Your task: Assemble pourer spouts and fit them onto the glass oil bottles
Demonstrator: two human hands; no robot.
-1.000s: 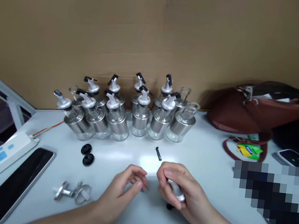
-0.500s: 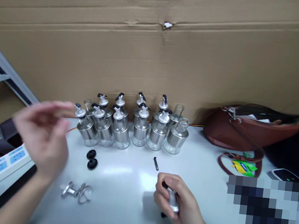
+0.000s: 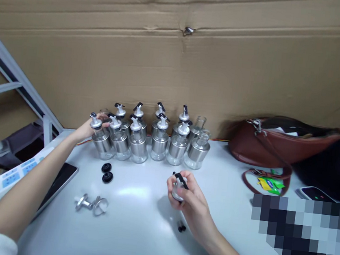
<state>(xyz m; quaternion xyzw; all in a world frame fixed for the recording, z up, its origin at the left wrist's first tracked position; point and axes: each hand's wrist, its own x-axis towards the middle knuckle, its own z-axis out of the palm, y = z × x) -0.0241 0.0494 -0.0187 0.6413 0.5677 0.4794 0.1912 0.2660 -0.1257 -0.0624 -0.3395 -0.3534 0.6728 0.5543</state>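
Observation:
My right hand [image 3: 191, 199] is closed round a silver pourer spout [image 3: 177, 190] with a black lever on top, held above the table. A small dark tip of a loose black piece shows just beyond its fingers. My left hand [image 3: 99, 120] reaches past the front left bottle [image 3: 102, 142], its fingers round the neck of a glass bottle [image 3: 104, 112] without a spout at the back left; that grip is partly hidden. Several glass bottles with steel bands stand in two rows, most topped with silver spouts. Two at the right, one in front [image 3: 198, 149], have bare necks.
Two black round caps [image 3: 107, 172] and loose silver spout parts [image 3: 92, 205] lie at the left. Small black pieces [image 3: 182, 228] lie below my right hand. A power strip [image 3: 4, 184] and phone [image 3: 62, 178] flank my left arm; a brown bag [image 3: 281, 146] sits right, before cardboard [image 3: 164, 69].
My left hand has moved forward from the table's left side to the back left bottle. My right hand has risen slightly away from me and turned, keeping the pourer spout.

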